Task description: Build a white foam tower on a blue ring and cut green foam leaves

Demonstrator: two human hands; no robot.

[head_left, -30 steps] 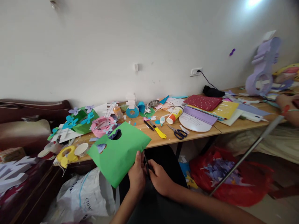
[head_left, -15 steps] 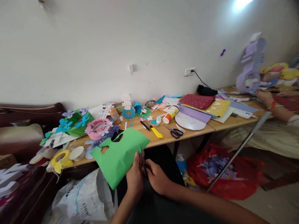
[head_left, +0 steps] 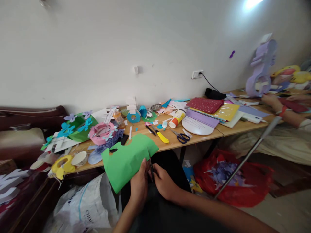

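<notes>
Left hand clamped on the near right edge of a green sheet, thumb on top and fingers tucked beneath, grip firmly closed on the sheet. Sheet held in the air just in front of the desk, tilted, spreading up and to the left from that grip, with cut-out notches along its far edge. Right hand just beside the left one, wrapped around dark scissors, grip closed on their handles, blades pointing up toward the right edge of the sheet and meeting it right next to the left thumb. Both forearms coming up from the bottom of the view, over a dark lap. On the desk behind the sheet: a pink ring beside a green box with blue paper flowers, a yellow cutter, blue-handled scissors, a tipped glue tube, a white plate, and a stack of red, yellow and purple sheets. Under the desk, a red bag full of purple scraps, and a white bag lower left. At far right, another person's hand near a purple cut-out figure, well apart from the green sheet.
</notes>
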